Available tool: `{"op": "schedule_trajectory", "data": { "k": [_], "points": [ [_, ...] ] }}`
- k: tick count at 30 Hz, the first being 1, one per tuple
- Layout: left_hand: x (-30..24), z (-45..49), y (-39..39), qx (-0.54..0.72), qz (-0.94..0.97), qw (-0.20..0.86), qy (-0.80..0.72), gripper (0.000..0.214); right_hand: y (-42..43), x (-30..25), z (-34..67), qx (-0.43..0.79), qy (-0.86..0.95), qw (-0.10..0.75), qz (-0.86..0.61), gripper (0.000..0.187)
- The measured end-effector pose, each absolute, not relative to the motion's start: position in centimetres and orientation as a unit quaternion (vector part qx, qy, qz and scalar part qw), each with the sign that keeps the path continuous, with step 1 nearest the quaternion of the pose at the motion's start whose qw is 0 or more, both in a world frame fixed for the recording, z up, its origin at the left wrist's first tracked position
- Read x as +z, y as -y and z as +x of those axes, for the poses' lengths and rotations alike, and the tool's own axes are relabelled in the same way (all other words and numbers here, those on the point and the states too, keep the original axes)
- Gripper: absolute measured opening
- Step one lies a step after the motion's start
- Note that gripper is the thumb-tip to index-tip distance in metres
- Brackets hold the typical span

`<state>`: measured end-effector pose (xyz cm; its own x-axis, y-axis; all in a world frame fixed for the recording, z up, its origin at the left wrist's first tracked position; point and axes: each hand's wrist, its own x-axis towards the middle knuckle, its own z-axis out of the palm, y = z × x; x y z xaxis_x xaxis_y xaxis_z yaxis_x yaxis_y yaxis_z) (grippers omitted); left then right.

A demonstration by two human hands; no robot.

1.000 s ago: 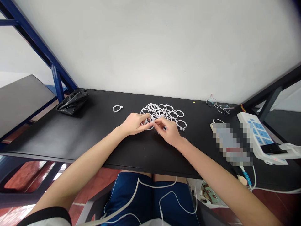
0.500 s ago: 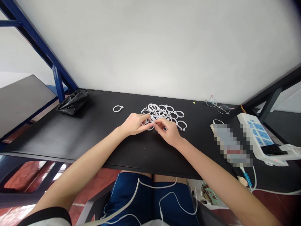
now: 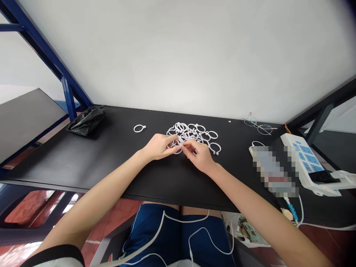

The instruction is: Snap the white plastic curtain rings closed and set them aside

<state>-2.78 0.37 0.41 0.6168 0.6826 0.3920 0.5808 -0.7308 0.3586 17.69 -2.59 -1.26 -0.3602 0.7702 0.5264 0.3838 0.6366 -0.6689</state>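
A loose heap of white plastic rings, each with a small knob or clasp, lies on the black table. At the near edge of the heap, my left hand and my right hand meet fingertip to fingertip. Both are closed in a pinch on what appears to be one white ring, mostly covered by the fingers. Whether its clasp is fastened cannot be made out. Apart from the heap, a single closed white ring lies to the left.
A crumpled black plastic bag rests at the far left. Toward the right are eyeglasses, a phone with a cable, and a white power strip. A white wall rises behind the table; a white cord crosses my lap.
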Motion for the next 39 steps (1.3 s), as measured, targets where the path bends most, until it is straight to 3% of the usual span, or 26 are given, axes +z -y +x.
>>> {"op": "schedule_trajectory", "data": {
  "k": [39],
  "points": [
    [0.45,-2.79,-0.31,0.259,0.893,0.099,-0.355,0.046,2.71,-1.08,17.64,0.230,0.793,0.429,-0.365,0.013]
  ]
}}
